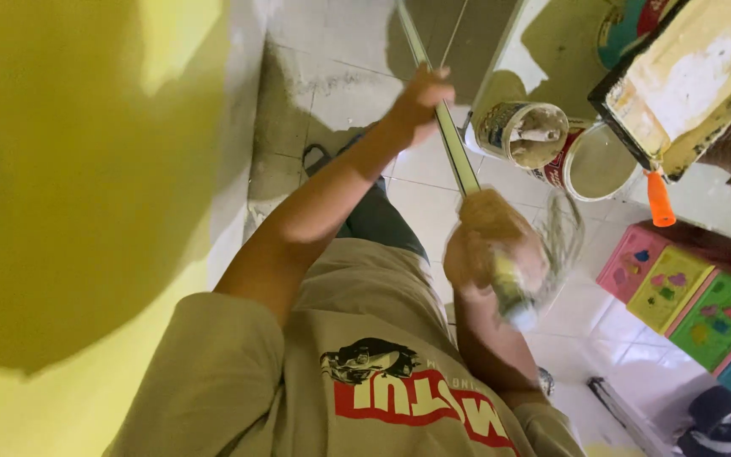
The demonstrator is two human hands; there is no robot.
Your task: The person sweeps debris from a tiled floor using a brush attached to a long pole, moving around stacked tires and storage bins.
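Here the long pole (pixel 450 135) slants down over the floor (pixel 577 313). The left hand (pixel 420 101) is wrapped tight around the far part, the right hand (pixel 488 254) around the near end. It looks stiff, light, and maybe slippery with paint.

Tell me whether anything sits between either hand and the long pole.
Nothing visible does. The left hand is closed around the long pole higher up, and the right hand grips its lower end, where a crumpled clear plastic wrap hangs beside the hand.
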